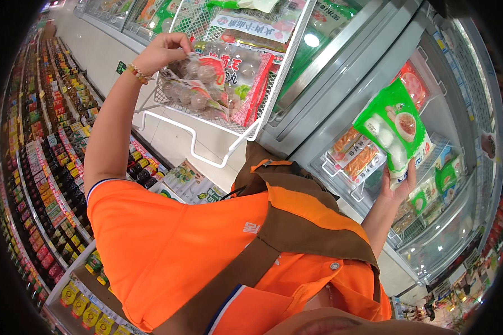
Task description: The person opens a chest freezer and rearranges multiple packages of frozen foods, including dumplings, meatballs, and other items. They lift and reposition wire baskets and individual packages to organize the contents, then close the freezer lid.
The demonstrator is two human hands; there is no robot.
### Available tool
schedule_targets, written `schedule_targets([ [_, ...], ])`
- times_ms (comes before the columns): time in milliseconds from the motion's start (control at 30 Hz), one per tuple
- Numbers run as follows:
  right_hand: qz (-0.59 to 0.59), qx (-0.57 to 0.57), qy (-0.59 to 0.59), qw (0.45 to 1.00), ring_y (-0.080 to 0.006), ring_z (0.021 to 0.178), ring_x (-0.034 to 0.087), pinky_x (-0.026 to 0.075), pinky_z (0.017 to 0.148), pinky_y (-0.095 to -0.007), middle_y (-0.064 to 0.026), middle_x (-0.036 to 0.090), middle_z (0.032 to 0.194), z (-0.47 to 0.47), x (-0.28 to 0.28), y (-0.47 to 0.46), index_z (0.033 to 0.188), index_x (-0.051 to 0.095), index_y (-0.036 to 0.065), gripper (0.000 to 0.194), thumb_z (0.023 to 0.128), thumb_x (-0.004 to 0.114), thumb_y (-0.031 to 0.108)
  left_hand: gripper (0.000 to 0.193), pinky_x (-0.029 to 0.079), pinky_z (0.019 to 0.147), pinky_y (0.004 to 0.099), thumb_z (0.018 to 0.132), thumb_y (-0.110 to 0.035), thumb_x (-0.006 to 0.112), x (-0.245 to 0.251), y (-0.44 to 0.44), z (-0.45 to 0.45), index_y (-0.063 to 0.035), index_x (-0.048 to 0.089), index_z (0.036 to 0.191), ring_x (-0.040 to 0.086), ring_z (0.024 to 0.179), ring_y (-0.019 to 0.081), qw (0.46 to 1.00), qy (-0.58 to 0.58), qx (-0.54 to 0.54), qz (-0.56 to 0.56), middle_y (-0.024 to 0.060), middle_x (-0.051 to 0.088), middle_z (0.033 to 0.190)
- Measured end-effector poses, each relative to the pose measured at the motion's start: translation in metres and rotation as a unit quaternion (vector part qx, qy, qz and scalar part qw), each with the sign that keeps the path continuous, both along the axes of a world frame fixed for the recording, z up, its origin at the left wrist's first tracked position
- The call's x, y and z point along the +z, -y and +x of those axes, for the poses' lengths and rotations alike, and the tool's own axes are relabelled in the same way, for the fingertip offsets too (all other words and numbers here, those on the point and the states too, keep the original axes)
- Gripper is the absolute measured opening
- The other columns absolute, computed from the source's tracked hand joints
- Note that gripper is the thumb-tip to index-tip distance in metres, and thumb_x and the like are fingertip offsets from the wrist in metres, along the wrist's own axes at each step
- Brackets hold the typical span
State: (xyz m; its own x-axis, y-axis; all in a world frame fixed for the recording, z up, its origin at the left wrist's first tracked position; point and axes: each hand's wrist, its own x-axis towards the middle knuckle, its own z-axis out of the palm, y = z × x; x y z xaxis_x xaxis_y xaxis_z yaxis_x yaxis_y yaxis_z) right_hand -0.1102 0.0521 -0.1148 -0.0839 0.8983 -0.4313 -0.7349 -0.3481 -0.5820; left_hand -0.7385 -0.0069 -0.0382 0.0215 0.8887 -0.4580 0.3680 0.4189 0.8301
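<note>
My left hand [167,52] pinches the top of a clear plastic bag of meatballs [190,98] at the corner of a white wire basket [281,79]. Beneath and beside this bag in the basket lies a larger red-edged meatball bag [255,77]. Farther back sit more printed food packs [251,29]. My right hand [398,182] grips the lower end of a green plastic bag [410,104] with white rounded pieces inside, raised over the open freezer [438,125]. Its fingers are partly hidden by the bag.
A grey freezer frame [318,113] runs between the basket and the open compartment. Inside that compartment are orange-toned food packs [354,155] and green bags [448,173]. A printed carton [193,178] lies near my apron. Shelves of packaged goods [50,167] line the left.
</note>
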Motion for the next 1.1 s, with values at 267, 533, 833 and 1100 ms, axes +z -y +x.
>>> schedule_targets([
  [267,-0.035,-0.011,0.037,0.999,-0.0275,0.099,0.070,0.062,0.076,-0.0389,-0.0148,0.067,0.116,-0.007,0.003,-0.004,0.125,0.055,-0.003,0.035,0.096,0.059,0.016,0.052,0.036,0.111,0.0375,0.089,-0.037,0.071,0.005,-0.023,0.029,-0.0072,0.059,0.130,0.048,0.130,0.0212,0.980,-0.150,-0.129,-0.040,0.0087,0.057,0.134],
  [533,-0.045,-0.028,0.020,0.998,-0.0291,0.105,0.067,0.059,0.087,-0.0423,-0.0163,0.065,0.121,-0.013,0.002,-0.006,0.128,0.053,-0.003,0.038,0.094,0.060,0.013,0.110,0.028,0.114,0.0571,0.062,-0.052,0.087,0.030,-0.014,0.039,-0.0171,0.034,0.152,0.028,0.145,0.0350,0.915,-0.342,-0.212,0.003,0.0167,0.033,0.156],
  [833,0.023,0.088,-0.042,0.995,-0.0283,0.101,0.069,0.061,0.082,-0.0396,-0.0173,0.066,0.118,-0.076,0.030,-0.075,0.129,0.052,-0.003,0.038,0.094,0.060,0.010,0.156,0.025,0.108,0.0728,0.040,-0.044,0.098,0.043,0.016,0.105,-0.0341,-0.004,0.157,0.009,0.146,0.0519,0.796,-0.507,-0.310,-0.113,0.0214,-0.002,0.163],
  [1100,0.209,0.228,-0.090,0.947,-0.0259,0.105,0.067,0.055,0.093,-0.0434,-0.0146,0.064,0.121,-0.273,0.120,-0.218,0.131,0.050,-0.001,0.042,0.094,0.063,0.012,0.156,0.026,0.107,0.0730,0.039,-0.043,0.098,0.045,0.011,0.106,-0.0299,-0.002,0.158,0.005,0.145,0.0552,0.777,-0.485,-0.378,-0.139,0.0244,-0.009,0.162],
])
